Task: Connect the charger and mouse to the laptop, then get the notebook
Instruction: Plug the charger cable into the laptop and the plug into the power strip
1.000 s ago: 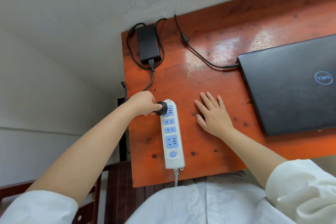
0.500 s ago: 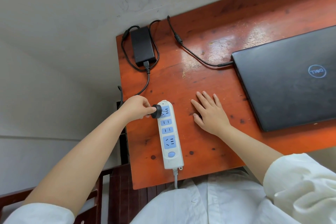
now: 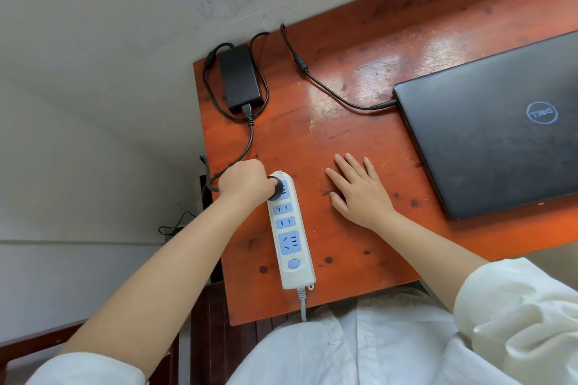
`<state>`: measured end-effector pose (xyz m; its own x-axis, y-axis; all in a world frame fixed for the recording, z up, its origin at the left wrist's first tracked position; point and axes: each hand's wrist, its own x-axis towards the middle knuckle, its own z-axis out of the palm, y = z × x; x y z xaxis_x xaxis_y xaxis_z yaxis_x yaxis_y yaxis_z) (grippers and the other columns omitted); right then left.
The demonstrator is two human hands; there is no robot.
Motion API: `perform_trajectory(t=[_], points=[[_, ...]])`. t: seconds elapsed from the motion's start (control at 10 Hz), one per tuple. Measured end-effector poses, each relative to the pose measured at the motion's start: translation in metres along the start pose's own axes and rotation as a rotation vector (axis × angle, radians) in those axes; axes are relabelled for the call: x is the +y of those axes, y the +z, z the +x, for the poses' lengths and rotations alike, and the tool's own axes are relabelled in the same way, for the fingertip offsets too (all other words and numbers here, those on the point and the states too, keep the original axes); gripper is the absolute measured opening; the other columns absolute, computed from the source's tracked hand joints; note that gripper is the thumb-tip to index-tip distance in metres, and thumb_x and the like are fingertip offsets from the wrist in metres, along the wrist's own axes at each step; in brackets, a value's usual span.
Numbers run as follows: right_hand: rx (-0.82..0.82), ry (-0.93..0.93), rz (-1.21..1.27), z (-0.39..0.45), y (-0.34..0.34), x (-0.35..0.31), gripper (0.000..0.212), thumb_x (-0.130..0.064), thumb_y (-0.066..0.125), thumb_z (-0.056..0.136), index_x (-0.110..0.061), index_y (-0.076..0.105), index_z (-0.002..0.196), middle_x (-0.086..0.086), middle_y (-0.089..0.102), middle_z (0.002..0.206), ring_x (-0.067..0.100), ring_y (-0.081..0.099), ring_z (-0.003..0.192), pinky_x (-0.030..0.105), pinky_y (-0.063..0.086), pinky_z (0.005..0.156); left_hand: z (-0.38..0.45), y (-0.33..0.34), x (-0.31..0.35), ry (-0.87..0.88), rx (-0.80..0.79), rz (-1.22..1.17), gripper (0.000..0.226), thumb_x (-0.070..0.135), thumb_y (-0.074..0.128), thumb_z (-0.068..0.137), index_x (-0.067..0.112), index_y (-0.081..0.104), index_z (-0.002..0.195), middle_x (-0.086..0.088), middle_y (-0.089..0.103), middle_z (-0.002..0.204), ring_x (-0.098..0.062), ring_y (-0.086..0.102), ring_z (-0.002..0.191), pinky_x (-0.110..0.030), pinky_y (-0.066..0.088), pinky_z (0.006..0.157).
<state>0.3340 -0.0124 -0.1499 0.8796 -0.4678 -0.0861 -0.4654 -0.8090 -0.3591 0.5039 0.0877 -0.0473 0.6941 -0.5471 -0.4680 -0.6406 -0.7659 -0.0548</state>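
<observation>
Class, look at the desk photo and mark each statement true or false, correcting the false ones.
1. The laptop lid is closed. True.
2. The left hand grips a black plug at the power strip. True.
3. The right hand holds a mouse. False: it lies flat and empty on the desk.
4. The charger brick sits on the laptop. False: it rests at the desk's far left corner.
5. The charger cable reaches the laptop's left edge. True.
</observation>
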Motion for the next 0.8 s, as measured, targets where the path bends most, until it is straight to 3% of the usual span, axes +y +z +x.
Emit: perform_trajectory(t=[0.1, 0.2, 0.3, 0.4, 0.5, 0.6, 0.7, 0.8], points=[[0.001, -0.001, 0.005, 0.0, 0.0, 0.0, 0.048, -0.028, 0.047, 0.091, -0.013, 0.041, 0.136, 0.014, 0.03, 0.151, 0.031, 0.021, 0.142, 0.051, 0.01, 0.116, -0.005, 0.008, 0.014, 0.081, 0.067, 0.147, 0.023, 0.026, 0.047, 0.093, 0.01, 0.05, 0.076, -0.008, 0.063, 0.081, -0.029, 0.062, 0.081, -0.024, 0.033, 0.05], [0.005, -0.003, 0.003, 0.0, 0.0, 0.0, 0.048, -0.028, 0.048, 0.09, -0.013, 0.042, 0.135, 0.015, 0.032, 0.15, 0.032, 0.022, 0.141, 0.051, 0.012, 0.116, -0.007, 0.017, 0.018, 0.142, 0.094, 0.203, 0.018, 0.022, 0.045, 0.094, 0.007, 0.054, 0.096, -0.011, 0.068, 0.096, -0.03, 0.062, 0.083, -0.024, 0.027, 0.046], [0.005, -0.001, -0.004, 0.0, 0.0, 0.001, 0.048, -0.029, 0.047, 0.09, -0.013, 0.041, 0.135, 0.015, 0.031, 0.15, 0.032, 0.022, 0.141, 0.051, 0.012, 0.116, -0.002, 0.015, 0.019, 0.118, 0.073, 0.167, 0.017, 0.022, 0.045, 0.094, 0.008, 0.05, 0.085, -0.009, 0.061, 0.085, -0.026, 0.05, 0.071, -0.024, 0.023, 0.042], [0.012, -0.002, -0.004, 0.0, 0.001, 0.002, 0.048, -0.028, 0.048, 0.09, -0.012, 0.042, 0.135, 0.015, 0.033, 0.15, 0.032, 0.023, 0.141, 0.051, 0.013, 0.116, 0.004, 0.012, 0.024, 0.065, 0.008, 0.125, 0.033, 0.014, 0.049, 0.09, 0.008, 0.036, 0.06, -0.005, 0.049, 0.074, -0.026, 0.048, 0.069, -0.024, 0.027, 0.042], [0.011, -0.003, -0.011, 0.0, 0.0, 0.001, 0.048, -0.028, 0.048, 0.09, -0.012, 0.042, 0.135, 0.015, 0.032, 0.15, 0.032, 0.023, 0.141, 0.051, 0.012, 0.116, 0.009, 0.009, 0.027, 0.021, -0.042, 0.066, 0.038, 0.013, 0.052, 0.086, 0.014, 0.032, 0.054, -0.003, 0.045, 0.064, -0.026, 0.049, 0.07, -0.025, 0.034, 0.046], [-0.011, 0.001, -0.005, -0.001, -0.001, 0.001, 0.048, -0.029, 0.045, 0.092, -0.014, 0.039, 0.137, 0.012, 0.028, 0.152, 0.029, 0.019, 0.142, 0.049, 0.009, 0.117, 0.008, 0.01, 0.027, 0.0, -0.035, 0.021, 0.033, 0.011, 0.052, 0.085, 0.011, 0.036, 0.057, -0.003, 0.045, 0.062, -0.027, 0.052, 0.07, -0.022, 0.03, 0.042], [-0.027, -0.005, 0.004, -0.009, -0.001, 0.003, 0.047, -0.028, 0.041, 0.094, -0.015, 0.036, 0.139, 0.009, 0.025, 0.154, 0.026, 0.016, 0.144, 0.045, 0.008, 0.118, 0.003, 0.02, 0.023, 0.016, 0.01, -0.034, 0.011, 0.013, 0.049, 0.087, 0.007, 0.049, 0.078, -0.008, 0.053, 0.079, -0.032, 0.059, 0.082, -0.028, 0.037, 0.055], [-0.084, -0.023, 0.009, -0.02, -0.006, 0.007, 0.047, -0.027, 0.038, 0.095, -0.017, 0.032, 0.14, 0.006, 0.02, 0.155, 0.023, 0.011, 0.145, 0.041, 0.005, 0.119, -0.002, 0.022, 0.02, -0.003, 0.037, -0.082, 0.013, 0.015, 0.048, 0.088, 0.009, 0.044, 0.077, -0.009, 0.053, 0.081, -0.028, 0.05, 0.074, -0.029, 0.035, 0.056]])
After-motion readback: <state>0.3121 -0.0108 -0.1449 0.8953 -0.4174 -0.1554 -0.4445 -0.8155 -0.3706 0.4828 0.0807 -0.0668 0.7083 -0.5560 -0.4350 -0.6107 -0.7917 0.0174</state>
